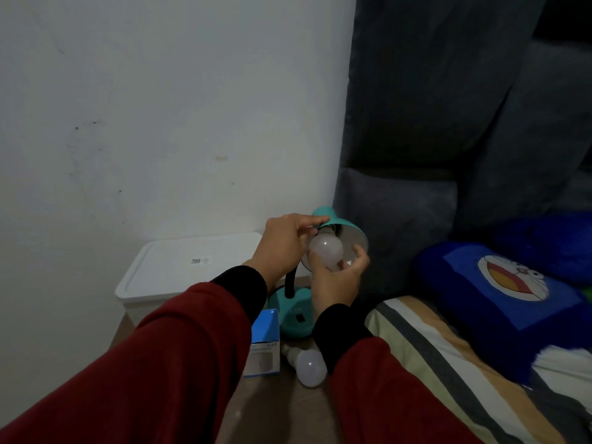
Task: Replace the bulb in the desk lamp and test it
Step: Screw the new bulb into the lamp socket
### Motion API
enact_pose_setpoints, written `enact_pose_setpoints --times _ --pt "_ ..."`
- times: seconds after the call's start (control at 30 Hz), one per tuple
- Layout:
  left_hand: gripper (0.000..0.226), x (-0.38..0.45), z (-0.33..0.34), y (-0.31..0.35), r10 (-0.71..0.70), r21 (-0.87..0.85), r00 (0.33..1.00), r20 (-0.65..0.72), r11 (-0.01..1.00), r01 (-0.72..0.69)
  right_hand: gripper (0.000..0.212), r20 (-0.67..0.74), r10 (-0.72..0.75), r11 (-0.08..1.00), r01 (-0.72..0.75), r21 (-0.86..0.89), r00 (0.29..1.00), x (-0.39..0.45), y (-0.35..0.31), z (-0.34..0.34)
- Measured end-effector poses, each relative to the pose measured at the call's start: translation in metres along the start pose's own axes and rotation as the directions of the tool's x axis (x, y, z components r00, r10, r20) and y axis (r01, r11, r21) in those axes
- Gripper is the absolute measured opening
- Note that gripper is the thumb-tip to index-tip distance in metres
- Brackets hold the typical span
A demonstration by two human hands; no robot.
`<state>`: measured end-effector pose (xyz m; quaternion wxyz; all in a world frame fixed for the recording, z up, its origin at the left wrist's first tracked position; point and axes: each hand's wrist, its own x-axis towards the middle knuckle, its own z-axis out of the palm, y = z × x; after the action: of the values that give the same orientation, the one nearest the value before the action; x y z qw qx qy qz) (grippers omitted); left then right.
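The white bulb (326,251) sits at the mouth of the teal lamp shade (347,233), its base pointing into the socket; whether the threads have caught is hard to tell in this dim view. The right hand (336,278) cups the globe from below, fingers curled around it, apparently to turn it. The left hand (286,241) pinches the top of the shade by the neck, likely to steady the head so the twist goes into the thread and not into the black gooseneck (290,285).

There are two bulbs in all: the one in hand, and a second bulb (309,366) lying on its side on the table (288,408), near the lamp base (293,315). One blue bulb box (264,342) rests just beside it, so one bulb is probably new and one spent. One white lidded bin (189,267) stands behind, against the wall, and the bed (448,357) lies to the right.
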<state>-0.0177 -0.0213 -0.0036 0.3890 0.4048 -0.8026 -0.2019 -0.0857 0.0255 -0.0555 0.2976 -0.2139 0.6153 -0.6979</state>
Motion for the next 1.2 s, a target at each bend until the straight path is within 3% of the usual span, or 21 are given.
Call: enact_pose_setpoints --times 0.13,0.3,0.5,0.7,0.8,0.93,1.03,1.2 --pt "0.035 0.002 0.000 -0.001 0.002 0.022 1.000 -0.006 1.000 -0.002 0.051 -0.047 -0.015 0.999 0.013 -0.036 0.999 -0.002 -0.001 0.003" --pt "0.036 0.002 0.001 -0.001 0.000 0.028 1.000 -0.008 1.000 0.000 0.072 -0.031 0.005 0.999 -0.007 -0.040 1.000 0.000 -0.003 0.000" --pt "0.036 0.002 0.001 -0.001 0.004 0.026 1.000 -0.006 1.000 -0.004 0.059 0.015 0.037 0.999 -0.038 0.028 0.999 -0.002 -0.008 0.000" --pt "0.037 0.003 0.002 -0.001 0.014 0.051 1.000 -0.016 0.999 -0.013 0.068 -0.050 0.046 0.999 -0.048 -0.024 0.998 0.000 -0.006 0.007" --pt "0.036 0.003 0.001 0.000 0.015 0.054 1.000 -0.015 0.998 -0.014 0.084 -0.051 0.081 0.995 -0.083 -0.057 0.995 0.001 -0.005 0.007" --pt "0.036 0.003 0.001 0.001 0.022 0.057 1.000 -0.008 0.998 -0.021 0.076 -0.051 0.039 0.998 -0.042 -0.046 0.998 0.002 -0.011 -0.003" --pt "0.037 0.003 0.001 0.002 0.014 0.061 1.000 -0.010 0.998 -0.014 0.058 -0.042 0.048 0.998 -0.049 -0.031 0.998 0.004 -0.008 -0.005" --pt "0.035 0.003 -0.001 0.002 0.021 0.060 1.000 -0.004 0.998 -0.021 0.076 -0.033 0.056 0.998 -0.057 -0.017 0.998 0.004 -0.009 -0.004"
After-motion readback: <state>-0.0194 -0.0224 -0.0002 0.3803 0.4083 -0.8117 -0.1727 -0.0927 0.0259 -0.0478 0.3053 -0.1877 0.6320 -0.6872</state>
